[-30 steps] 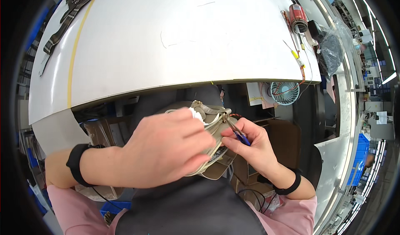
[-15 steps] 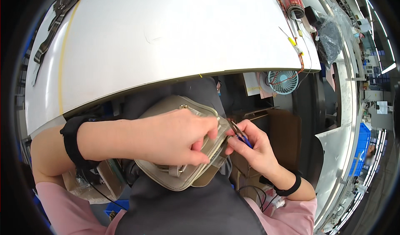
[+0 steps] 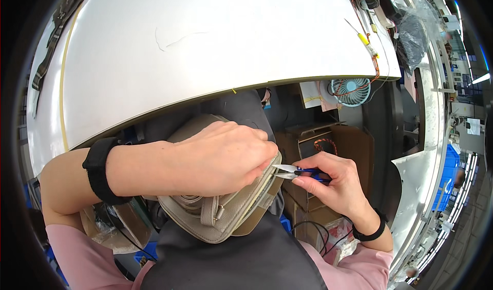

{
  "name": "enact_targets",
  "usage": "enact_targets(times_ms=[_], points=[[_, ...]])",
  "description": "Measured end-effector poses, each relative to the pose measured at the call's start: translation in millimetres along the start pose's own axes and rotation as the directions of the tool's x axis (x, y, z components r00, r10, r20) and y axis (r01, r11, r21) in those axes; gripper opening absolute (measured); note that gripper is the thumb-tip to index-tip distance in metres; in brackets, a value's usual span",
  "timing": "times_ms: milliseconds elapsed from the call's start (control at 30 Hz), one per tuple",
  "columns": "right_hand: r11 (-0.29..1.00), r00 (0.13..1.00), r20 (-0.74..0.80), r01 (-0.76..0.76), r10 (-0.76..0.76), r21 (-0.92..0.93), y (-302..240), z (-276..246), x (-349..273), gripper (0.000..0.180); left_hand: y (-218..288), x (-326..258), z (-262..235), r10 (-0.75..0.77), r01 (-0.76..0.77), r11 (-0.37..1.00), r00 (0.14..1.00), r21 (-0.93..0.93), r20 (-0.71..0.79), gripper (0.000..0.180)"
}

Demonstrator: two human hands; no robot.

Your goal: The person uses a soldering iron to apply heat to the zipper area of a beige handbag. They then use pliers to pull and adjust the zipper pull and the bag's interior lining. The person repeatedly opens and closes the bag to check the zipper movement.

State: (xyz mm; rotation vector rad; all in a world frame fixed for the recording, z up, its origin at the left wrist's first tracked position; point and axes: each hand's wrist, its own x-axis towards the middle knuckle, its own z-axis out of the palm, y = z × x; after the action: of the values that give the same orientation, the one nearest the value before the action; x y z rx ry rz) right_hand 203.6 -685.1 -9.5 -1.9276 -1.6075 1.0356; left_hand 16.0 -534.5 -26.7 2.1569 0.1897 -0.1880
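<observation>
Open-bladed snips beside a beige bag.
The left hand curls over the bag, any pinch hidden; the right hand closes around the snips. The bag rests on the lap, its zipper curving along the right edge, before a white table.

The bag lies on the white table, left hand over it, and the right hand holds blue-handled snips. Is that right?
Not quite: the head view shows the bag on the person's lap, not on the white table. The left hand is over it, and the right hand holds blue-handled snips.
</observation>
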Motion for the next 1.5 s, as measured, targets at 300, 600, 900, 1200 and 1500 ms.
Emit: enact_targets(times_ms=[300,600,900,1200,1500], points=[[0.992,0.993,0.008,0.115,-0.115,-0.048,-4,0,9,0.019,-9,-2,3,0.063,-0.069,0.995,0.995,-0.077,-0.072,0.008],[0.967,0.98,0.011,0.197,-0.198,-0.159,-10,1,11,0.018,-9,-4,4,0.096,-0.107,0.988,0.99,-0.112,-0.101,0.008],[0.971,0.979,-0.006,0.202,-0.204,-0.124,-8,3,8,0.018,-10,-4,6,0.076,-0.089,0.989,0.991,-0.118,-0.107,0.007],[0.968,0.985,0.093,0.12,-0.143,0.219,-25,5,10,0.026,-1,-34,-22,-0.02,-0.002,0.997,0.957,-0.078,-0.288,0.003],[0.908,0.926,0.196,0.243,-0.322,0.34,-24,39,22,0.023,-17,-54,-40,-0.313,0.255,0.825,0.949,-0.505,-0.034,0.007]])
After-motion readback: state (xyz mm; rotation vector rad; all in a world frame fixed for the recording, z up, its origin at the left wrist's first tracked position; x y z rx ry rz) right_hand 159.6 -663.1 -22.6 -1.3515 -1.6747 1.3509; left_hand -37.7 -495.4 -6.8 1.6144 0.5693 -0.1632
